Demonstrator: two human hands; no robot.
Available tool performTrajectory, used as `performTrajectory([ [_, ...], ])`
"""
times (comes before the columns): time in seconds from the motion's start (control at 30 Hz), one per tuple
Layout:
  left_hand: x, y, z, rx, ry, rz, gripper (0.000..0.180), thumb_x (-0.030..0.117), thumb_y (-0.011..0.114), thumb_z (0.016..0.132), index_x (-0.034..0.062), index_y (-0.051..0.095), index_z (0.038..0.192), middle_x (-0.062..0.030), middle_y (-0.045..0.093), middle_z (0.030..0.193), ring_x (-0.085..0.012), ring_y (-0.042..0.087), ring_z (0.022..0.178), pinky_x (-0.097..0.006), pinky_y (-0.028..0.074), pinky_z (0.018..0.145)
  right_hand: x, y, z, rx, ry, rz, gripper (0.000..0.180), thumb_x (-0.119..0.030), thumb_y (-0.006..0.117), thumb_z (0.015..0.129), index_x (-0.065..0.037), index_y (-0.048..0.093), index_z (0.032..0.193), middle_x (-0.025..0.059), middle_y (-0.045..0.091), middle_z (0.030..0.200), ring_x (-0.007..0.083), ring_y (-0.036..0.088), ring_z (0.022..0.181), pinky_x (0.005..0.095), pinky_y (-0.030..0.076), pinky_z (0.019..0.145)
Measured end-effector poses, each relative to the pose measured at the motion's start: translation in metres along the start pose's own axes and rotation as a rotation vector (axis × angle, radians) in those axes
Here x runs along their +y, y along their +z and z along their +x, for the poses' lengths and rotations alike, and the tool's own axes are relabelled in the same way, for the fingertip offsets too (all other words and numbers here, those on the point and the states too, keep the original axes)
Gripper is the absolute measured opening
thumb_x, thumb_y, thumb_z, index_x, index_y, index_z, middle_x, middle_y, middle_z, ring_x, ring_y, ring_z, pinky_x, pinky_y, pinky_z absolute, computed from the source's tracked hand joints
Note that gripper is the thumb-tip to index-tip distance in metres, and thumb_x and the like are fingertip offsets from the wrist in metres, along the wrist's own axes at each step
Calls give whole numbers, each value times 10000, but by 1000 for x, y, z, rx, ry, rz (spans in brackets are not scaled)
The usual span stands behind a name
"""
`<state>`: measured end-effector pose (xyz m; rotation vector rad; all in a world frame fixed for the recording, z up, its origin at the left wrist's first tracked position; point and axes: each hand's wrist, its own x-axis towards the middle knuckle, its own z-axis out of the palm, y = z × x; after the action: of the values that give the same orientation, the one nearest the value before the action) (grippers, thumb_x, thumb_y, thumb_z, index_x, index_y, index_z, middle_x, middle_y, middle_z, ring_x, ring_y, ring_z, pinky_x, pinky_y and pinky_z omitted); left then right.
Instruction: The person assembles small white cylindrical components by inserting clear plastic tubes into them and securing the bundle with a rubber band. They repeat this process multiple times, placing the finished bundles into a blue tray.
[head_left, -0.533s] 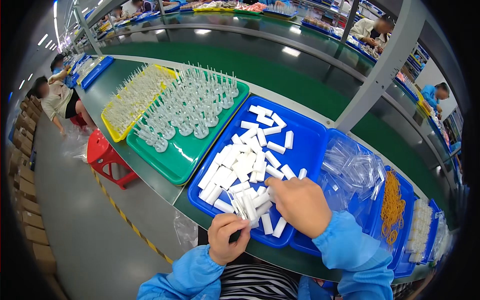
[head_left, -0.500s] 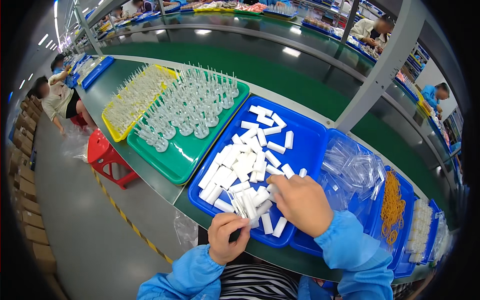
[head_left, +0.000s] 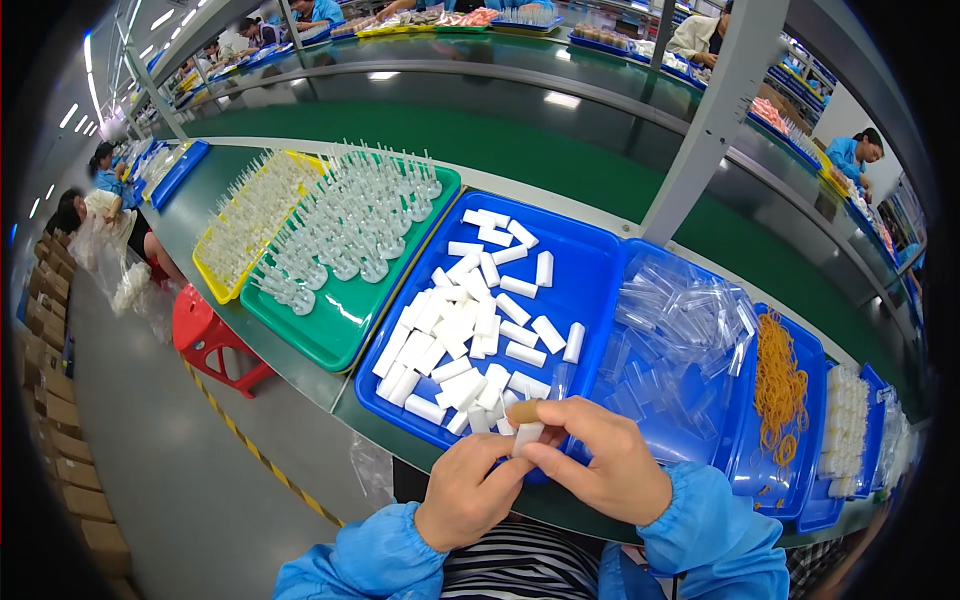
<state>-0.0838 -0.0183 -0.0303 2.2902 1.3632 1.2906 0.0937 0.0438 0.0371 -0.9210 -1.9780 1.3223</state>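
Near the front edge of a blue tray, my two hands meet around one small white block. My right hand is closed in a pinch on it, thumb below and a tan-capped fingertip above. My left hand is closed against the block's lower end; its fingers are partly hidden, and what they hold there is unclear. A narrow clear plastic piece stands up just behind the right fingers. Loose white blocks lie heaped in the tray beyond my hands.
To the left, a green tray and a yellow tray hold upright clear pieces. To the right lie clear plastic sleeves, orange rubber bands and white parts. A metal post rises behind the trays.
My right hand has come from the heap of blocks toward my left hand, now with a white block between them. The view has shifted slightly.
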Motion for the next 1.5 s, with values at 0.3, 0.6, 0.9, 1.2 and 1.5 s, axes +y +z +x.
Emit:
performTrajectory([
  [0.3, 9, 1, 9, -75, 50, 24, 361, -42, 699, 671, 55, 719, 1018, -72, 641, 953, -255, 648, 817, -353, 522, 666, 10, -9, -5, 150, 151, 225, 287, -24, 554, 964, 7, 568, 1249, 168, 669, 1136, 197, 690, 998, 312, 561, 843],
  [0.6, 16, -8, 3, -227, 157, 40, 389, 83, 670, 749, 88, 719, 1135, -29, 653, 1013, -197, 629, 880, -315, 520, 726, 28, -18, -7, 244, 193, 501, 228, -75, 419, 1041, 14, 484, 1241, 200, 646, 1196, 235, 655, 1101, 341, 512, 960],
  [0.9, 15, -12, 5, -204, 158, 35, 382, 38, 688, 692, 101, 745, 1064, -18, 670, 998, -195, 631, 848, -312, 512, 686, 31, -18, -8, 265, 139, 320, 232, -196, 429, 1070, 0, 513, 1163, 178, 694, 1117, 186, 645, 1061, 326, 501, 924],
  [1.2, 12, -10, 1, -217, 156, 39, 373, 69, 681, 730, 98, 734, 1098, -13, 667, 1019, -190, 623, 870, -310, 511, 710, 34, -1, -9, 185, 191, 498, 259, -224, 435, 1074, 4, 512, 1171, 172, 695, 1122, 174, 646, 1042, 301, 499, 883],
  [1.5, 9, -8, 1, -156, 115, 38, 398, 1, 693, 648, 115, 758, 1024, -11, 673, 988, -213, 616, 837, -309, 502, 687, 36, -10, -13, 191, 179, 176, 201, -103, 585, 980, -15, 661, 1143, 111, 668, 1045, 180, 624, 980, 319, 492, 860],
])
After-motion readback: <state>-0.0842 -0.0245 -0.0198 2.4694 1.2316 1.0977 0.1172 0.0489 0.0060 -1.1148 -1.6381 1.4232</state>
